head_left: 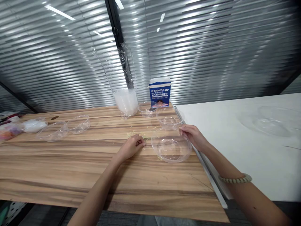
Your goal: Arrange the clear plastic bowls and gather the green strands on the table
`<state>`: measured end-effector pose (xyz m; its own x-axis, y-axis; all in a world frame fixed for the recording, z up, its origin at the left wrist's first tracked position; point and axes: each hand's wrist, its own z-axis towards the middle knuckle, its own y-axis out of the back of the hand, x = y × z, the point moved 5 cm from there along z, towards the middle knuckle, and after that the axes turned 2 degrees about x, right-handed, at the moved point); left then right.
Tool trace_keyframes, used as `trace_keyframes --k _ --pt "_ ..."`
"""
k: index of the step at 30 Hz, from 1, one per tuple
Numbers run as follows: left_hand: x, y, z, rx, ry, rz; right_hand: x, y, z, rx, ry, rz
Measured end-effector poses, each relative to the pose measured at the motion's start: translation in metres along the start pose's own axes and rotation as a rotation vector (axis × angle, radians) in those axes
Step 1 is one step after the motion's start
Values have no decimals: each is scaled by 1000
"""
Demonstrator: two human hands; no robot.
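My right hand (194, 135) pinches the rim of a clear plastic bowl (171, 149) between thumb and fingers. The bowl is near the right end of the wooden table (145, 182). Left of it, my left hand (134, 145) rests low at the tabletop with its fingers closed together; whatever they may hold is hidden. Small yellowish shreds (138, 134) lie scattered beside and beyond that hand, with a few more around the bowl. Just behind the held bowl stand another clear bowl (169, 121) and a further clear bowl (147, 111).
A stack of clear bowls (127, 102) in a plastic bag stands at the back, next to a blue paper bag (160, 94). Two clear bowls (78, 125) and white bagged items (35, 125) sit on the left. A white table (235, 150) adjoins on the right, with a faint clear bowl or lid (270, 122).
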<state>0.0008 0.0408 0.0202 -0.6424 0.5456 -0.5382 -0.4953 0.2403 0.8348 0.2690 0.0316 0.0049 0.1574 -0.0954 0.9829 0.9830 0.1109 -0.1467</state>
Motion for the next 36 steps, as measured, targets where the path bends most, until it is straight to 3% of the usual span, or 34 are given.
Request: trace_keyframes --k 36 --pt "-1 -2 0 8 8 43 -2 -4 0 48 -30 -20"
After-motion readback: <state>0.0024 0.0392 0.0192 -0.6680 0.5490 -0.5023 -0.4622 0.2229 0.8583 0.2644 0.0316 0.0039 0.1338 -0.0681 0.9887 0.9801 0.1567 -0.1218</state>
